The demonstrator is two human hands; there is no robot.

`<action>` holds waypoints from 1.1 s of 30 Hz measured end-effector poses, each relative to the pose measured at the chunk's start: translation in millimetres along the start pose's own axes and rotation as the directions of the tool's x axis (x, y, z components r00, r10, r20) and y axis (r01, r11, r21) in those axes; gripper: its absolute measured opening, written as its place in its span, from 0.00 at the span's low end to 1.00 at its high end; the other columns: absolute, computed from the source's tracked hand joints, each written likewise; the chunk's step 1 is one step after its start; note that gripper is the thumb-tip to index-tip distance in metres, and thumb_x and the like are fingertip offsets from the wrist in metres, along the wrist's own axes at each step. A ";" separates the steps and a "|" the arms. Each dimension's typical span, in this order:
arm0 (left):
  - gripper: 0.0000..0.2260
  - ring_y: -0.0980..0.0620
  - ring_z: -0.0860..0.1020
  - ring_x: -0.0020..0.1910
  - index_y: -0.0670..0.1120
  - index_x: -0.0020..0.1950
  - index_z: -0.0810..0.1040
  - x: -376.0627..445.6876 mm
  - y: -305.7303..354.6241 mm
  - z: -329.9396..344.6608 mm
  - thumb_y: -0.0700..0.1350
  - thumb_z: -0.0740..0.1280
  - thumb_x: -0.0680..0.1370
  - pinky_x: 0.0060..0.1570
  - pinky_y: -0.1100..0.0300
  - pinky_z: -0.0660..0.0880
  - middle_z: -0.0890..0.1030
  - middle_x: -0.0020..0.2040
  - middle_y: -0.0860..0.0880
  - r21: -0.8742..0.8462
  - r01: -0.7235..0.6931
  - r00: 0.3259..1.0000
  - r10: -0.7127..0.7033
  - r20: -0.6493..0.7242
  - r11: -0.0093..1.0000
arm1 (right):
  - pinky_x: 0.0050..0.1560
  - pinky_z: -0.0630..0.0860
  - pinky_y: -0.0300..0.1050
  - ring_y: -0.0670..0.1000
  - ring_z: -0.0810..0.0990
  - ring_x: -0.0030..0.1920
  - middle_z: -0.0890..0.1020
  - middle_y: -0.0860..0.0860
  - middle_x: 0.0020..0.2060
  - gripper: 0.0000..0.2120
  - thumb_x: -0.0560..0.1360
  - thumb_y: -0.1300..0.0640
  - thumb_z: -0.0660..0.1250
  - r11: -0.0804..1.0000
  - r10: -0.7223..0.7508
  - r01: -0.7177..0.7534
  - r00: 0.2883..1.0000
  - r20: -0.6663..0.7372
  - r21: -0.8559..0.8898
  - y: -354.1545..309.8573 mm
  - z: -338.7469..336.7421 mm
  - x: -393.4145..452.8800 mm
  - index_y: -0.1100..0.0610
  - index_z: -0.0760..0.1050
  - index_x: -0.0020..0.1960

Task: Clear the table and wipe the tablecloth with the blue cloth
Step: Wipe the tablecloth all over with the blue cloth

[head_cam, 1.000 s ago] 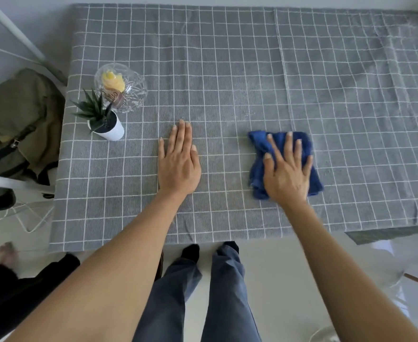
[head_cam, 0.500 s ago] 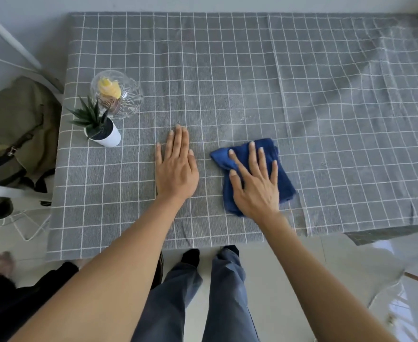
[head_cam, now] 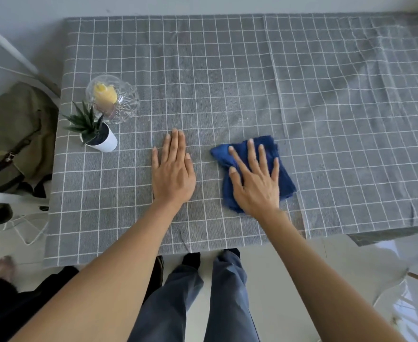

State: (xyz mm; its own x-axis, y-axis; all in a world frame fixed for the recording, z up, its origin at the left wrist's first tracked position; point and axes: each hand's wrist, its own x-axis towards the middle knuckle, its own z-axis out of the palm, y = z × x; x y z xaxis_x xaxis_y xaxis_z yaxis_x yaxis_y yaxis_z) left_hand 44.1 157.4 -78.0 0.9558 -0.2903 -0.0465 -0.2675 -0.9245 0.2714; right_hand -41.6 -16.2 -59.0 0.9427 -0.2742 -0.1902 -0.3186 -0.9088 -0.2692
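Both hands lie flat mid-table: right hand (head_cam: 255, 178), fingers spread, presses the blue cloth (head_cam: 283, 180); left hand (head_cam: 172, 170), fingers together, pins the tablecloth (head_cam: 227, 70). Wiping leftward might bump the potted plant (head_cam: 96, 134).

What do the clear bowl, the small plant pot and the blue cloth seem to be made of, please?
The clear bowl: probably cut glass, possibly clear plastic; transparent with faceted, glinting sides.
The plant pot: smooth plain white, likely glazed ceramic or plastic; the look leaves it open.
The blue cloth: soft, matte, slightly fuzzy fabric, perhaps microfibre or terry, creasing under the right hand.
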 end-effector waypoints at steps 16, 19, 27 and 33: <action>0.25 0.54 0.42 0.77 0.47 0.78 0.42 0.1 -2.0 0.3 0.50 0.39 0.81 0.75 0.48 0.41 0.43 0.78 0.51 0.017 -0.008 1.000 0.008 0.014 1.000 | 0.75 0.39 0.58 0.52 0.43 0.77 0.46 0.48 0.78 0.24 0.82 0.45 0.44 0.961 0.275 -0.274 0.960 -0.049 0.026 79.8 -31.3 37.2 0.41 0.45 0.77; 0.24 0.54 0.42 0.77 0.47 0.78 0.42 0.3 -1.4 1.0 0.49 0.41 0.82 0.75 0.48 0.41 0.43 0.78 0.50 0.013 -0.010 1.000 0.009 0.012 1.000 | 0.75 0.39 0.59 0.52 0.42 0.77 0.45 0.47 0.78 0.24 0.81 0.44 0.43 0.984 0.179 -0.179 0.984 -0.011 0.000 54.7 -25.7 26.3 0.40 0.44 0.77; 0.24 0.54 0.44 0.77 0.47 0.78 0.44 0.3 1.4 0.4 0.48 0.44 0.83 0.75 0.49 0.42 0.45 0.79 0.51 0.003 -0.012 1.000 0.012 -0.005 1.000 | 0.75 0.37 0.54 0.48 0.42 0.77 0.45 0.43 0.77 0.25 0.79 0.41 0.38 0.993 -0.114 0.115 0.992 0.054 -0.010 12.3 -6.9 -2.9 0.37 0.44 0.76; 0.24 0.54 0.42 0.77 0.47 0.78 0.43 0.4 -2.0 0.9 0.49 0.42 0.83 0.75 0.49 0.40 0.44 0.79 0.51 0.027 -0.015 1.000 0.014 0.007 1.000 | 0.75 0.39 0.55 0.48 0.43 0.77 0.46 0.44 0.77 0.25 0.80 0.44 0.41 0.996 0.082 -0.082 0.997 -0.014 0.020 76.6 -29.3 22.9 0.40 0.46 0.77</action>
State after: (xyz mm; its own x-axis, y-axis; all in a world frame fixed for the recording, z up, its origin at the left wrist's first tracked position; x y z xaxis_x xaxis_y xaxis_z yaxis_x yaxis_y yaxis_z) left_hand 44.9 158.9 -79.4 0.9510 -0.3052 -0.0494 -0.2845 -0.9264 0.2465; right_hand -41.5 -101.3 -56.3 0.9147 -0.3524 -0.1980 -0.3967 -0.8768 -0.2719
